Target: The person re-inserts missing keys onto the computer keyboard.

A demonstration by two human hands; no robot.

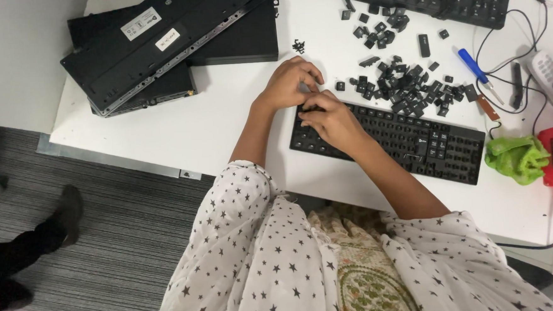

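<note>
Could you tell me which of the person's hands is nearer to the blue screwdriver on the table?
Right. The right hand rests on the keyboard, left of the blue screwdriver; the left hand lies farther left.

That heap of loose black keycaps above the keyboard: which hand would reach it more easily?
Probably the right hand. It lies over the black keyboard, on the side toward the loose keycaps. The left hand sits farther from the heap, at the keyboard's left corner, touching the right hand's fingers.
</note>
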